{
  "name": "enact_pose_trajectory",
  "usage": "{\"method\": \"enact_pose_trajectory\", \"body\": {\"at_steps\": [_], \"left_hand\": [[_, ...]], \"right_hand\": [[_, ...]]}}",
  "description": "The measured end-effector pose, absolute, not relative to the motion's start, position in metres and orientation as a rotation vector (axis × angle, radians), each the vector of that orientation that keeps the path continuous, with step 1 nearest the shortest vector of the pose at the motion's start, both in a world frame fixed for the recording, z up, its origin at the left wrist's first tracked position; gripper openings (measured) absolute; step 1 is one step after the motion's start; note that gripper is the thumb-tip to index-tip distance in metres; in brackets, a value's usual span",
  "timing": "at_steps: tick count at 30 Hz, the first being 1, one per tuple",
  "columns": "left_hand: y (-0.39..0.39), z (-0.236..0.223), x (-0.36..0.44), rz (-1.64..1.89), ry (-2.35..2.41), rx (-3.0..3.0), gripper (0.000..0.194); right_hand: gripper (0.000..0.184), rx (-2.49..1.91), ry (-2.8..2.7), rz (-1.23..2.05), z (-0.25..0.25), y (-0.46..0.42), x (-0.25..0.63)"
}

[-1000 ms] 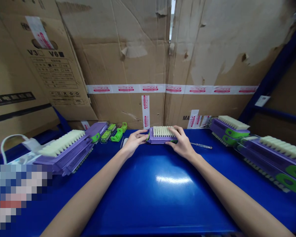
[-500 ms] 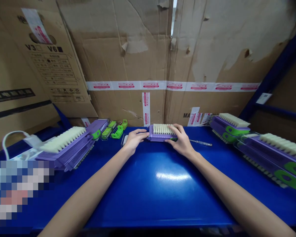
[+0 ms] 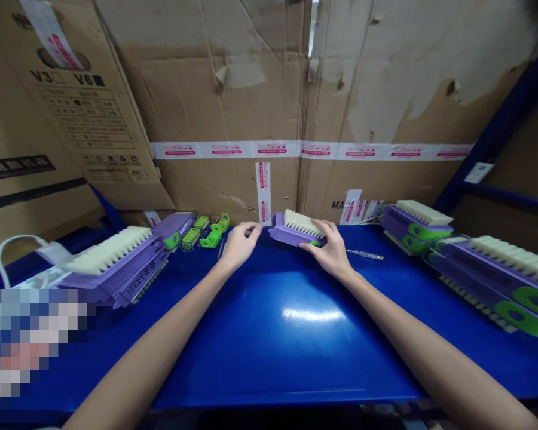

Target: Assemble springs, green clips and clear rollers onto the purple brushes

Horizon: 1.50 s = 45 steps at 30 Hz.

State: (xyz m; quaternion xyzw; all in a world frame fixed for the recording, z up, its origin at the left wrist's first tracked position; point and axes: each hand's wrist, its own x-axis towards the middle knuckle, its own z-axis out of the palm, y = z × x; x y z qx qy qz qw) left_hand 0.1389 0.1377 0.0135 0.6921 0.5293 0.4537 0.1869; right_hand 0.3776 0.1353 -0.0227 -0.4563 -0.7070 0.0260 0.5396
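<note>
A purple brush block (image 3: pixel 291 230) with cream bristle tufts on top is tilted, its left end raised. My right hand (image 3: pixel 332 246) is closed round its right end, thumb in front and fingers over the bristles, partly hiding a green part. My left hand (image 3: pixel 241 243) is just left of the block and apart from it. Its fingers are bent together in a pinch; whatever may be between them is too small to tell. A screwdriver (image 3: pixel 365 255) with a clear handle lies right of my right hand. A small clear object (image 3: pixel 222 248) lies beside my left wrist, mostly hidden.
Similar purple brush blocks are stacked at the left (image 3: pixel 116 263) and right (image 3: pixel 488 269). Green plastic parts (image 3: pixel 210 236) lie at the back left. A white plug and cable (image 3: pixel 54 254) sit on a strip at the left. Cardboard (image 3: pixel 233 107) walls the back of the blue table (image 3: pixel 269 358).
The brush block has gone from lying level to tilted, left end up, in my right hand. My left hand has drawn off its left end, with its fingers curled in.
</note>
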Motion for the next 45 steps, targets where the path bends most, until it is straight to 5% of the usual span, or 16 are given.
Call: {"method": "enact_pose_trajectory", "body": {"at_steps": [4, 7, 20, 25, 30, 35, 45], "left_hand": [[0.133, 0.025, 0.114, 0.892, 2.310, 2.211, 0.034], [0.134, 0.026, 0.101, 0.481, 2.458, 2.099, 0.040], [0.150, 0.035, 0.104, 1.278, 1.076, 0.771, 0.014], [0.152, 0.032, 0.093, 1.182, 1.551, 1.201, 0.024], [0.147, 0.023, 0.090, 0.570, 2.283, 2.003, 0.035], [0.138, 0.024, 0.103, 0.281, 2.375, 2.136, 0.043], [0.129, 0.032, 0.121, 0.761, 2.267, 2.267, 0.043]], "right_hand": [[0.061, -1.149, -1.523, 0.196, -0.022, 0.137, 0.377], [0.064, -1.159, -1.473, 0.242, -0.023, 0.139, 0.376], [0.066, -1.141, -1.462, 0.266, -0.025, 0.140, 0.376], [0.064, -1.137, -1.484, 0.232, -0.023, 0.139, 0.376], [0.059, -1.086, -1.586, 0.108, -0.023, 0.138, 0.376], [0.056, -1.043, -1.697, 0.028, -0.025, 0.135, 0.375], [0.061, -1.050, -1.924, 0.051, -0.032, 0.135, 0.376]]}}
